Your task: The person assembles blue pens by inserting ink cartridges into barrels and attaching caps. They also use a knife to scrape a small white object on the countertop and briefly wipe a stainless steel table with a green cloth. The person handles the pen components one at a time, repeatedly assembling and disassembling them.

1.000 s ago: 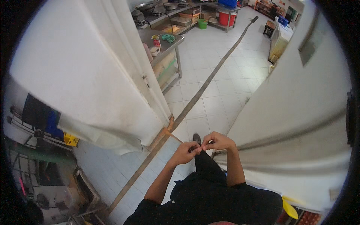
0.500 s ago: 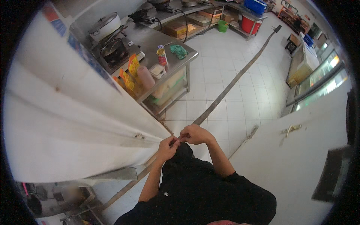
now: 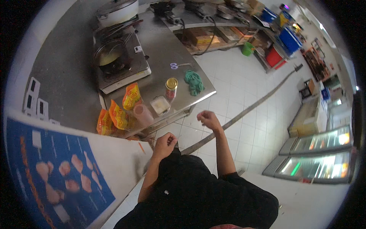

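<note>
Both of my hands are in front of my body, apart from each other, short of a steel counter [image 3: 154, 57]. My left hand [image 3: 165, 145] is closed, its fingers curled in; whatever they hold, if anything, is hidden. Farther forward and to the right, my right hand [image 3: 209, 120] is raised over the floor, also with curled fingers; its contents cannot be made out. Nearest the hands on the counter are a pinkish cup [image 3: 143, 114], a small white tub [image 3: 160, 105], a gold-topped can [image 3: 171, 88] and several yellow-orange pouches [image 3: 132, 96].
A pot [image 3: 110, 55] with yellowish liquid sits on a burner. Purple-handled scissors [image 3: 174, 66] and a green cloth [image 3: 195, 83] lie on the counter. A long dark strip [image 3: 244, 112] crosses the tiled floor. Glass-front coolers [image 3: 312, 166] stand right; a door panel with a blue poster [image 3: 68, 168] is left.
My hands have parted from touching each other; the right has moved forward and right. The view has shifted forward past the doorway, so the counter appears closer.
</note>
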`<move>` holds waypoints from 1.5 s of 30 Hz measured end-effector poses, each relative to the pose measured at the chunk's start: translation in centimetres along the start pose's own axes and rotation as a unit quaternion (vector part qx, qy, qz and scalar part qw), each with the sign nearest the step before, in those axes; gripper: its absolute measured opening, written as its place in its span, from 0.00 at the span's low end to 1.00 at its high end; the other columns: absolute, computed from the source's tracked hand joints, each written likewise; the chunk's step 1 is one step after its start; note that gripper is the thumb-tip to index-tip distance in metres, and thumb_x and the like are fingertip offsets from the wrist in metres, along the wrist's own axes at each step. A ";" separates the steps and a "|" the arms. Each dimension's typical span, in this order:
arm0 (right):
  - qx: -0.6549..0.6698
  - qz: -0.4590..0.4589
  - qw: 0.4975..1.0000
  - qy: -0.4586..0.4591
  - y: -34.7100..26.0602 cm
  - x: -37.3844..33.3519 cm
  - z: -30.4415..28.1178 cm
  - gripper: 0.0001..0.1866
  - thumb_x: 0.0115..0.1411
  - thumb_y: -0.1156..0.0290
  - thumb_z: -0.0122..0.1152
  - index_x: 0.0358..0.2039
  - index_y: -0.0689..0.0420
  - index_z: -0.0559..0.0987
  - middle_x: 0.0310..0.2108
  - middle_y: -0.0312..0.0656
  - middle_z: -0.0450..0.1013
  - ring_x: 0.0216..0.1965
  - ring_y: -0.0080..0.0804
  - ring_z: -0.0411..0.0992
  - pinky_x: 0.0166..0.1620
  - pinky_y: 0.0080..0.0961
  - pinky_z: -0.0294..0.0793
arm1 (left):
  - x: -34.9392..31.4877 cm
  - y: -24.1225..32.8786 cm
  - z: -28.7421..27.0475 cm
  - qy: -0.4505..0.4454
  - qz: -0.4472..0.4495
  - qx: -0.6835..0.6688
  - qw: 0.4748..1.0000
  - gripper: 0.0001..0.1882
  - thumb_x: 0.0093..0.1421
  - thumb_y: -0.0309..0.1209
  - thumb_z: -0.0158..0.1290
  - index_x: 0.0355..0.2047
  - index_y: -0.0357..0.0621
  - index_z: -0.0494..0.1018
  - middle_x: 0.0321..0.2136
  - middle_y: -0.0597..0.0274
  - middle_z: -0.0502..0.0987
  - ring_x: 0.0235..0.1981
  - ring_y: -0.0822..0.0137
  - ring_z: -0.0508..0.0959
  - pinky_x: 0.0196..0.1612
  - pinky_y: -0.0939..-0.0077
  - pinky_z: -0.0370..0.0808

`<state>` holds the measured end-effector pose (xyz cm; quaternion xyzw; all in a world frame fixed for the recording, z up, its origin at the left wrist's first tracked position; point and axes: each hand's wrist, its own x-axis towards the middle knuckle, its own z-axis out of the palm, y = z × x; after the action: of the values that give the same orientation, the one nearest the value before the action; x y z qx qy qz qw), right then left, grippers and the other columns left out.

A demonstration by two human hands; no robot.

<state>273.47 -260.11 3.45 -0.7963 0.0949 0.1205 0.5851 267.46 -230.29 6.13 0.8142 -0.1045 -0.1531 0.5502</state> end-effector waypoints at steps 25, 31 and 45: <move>-0.449 0.014 0.885 -0.123 -2.3 49.5 8.5 0.17 0.67 0.64 0.53 0.53 0.56 0.79 0.53 0.46 0.76 0.53 0.41 0.76 0.49 0.39 0.78 | 11.6 5.0 6.0 0.339 -0.322 -0.190 0.863 0.08 0.64 0.31 0.58 0.34 0.37 0.75 0.25 0.66 0.75 0.26 0.76 0.71 0.31 0.81 0.68; -0.512 -0.098 0.837 -0.166 -2.9 46.1 5.2 0.11 0.64 0.71 0.57 0.44 0.60 0.82 0.42 0.46 0.79 0.44 0.42 0.77 0.38 0.39 0.80 | 11.5 1.7 3.3 0.156 -0.358 -0.158 0.907 0.14 0.65 0.37 0.55 0.45 0.41 0.74 0.35 0.64 0.75 0.32 0.71 0.70 0.40 0.70 0.70; -0.327 0.098 0.940 -0.013 -7.8 46.2 2.3 0.14 0.65 0.69 0.55 0.47 0.65 0.78 0.43 0.52 0.80 0.46 0.45 0.80 0.41 0.37 0.81 | 14.6 5.9 -2.1 0.249 -0.238 -0.050 0.938 0.09 0.66 0.32 0.56 0.41 0.40 0.78 0.33 0.64 0.78 0.33 0.69 0.74 0.40 0.74 0.73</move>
<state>319.58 -256.02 -4.17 -0.9288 0.1204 0.2124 0.2787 281.81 -235.66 10.40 0.7986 0.2403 -0.0766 0.5464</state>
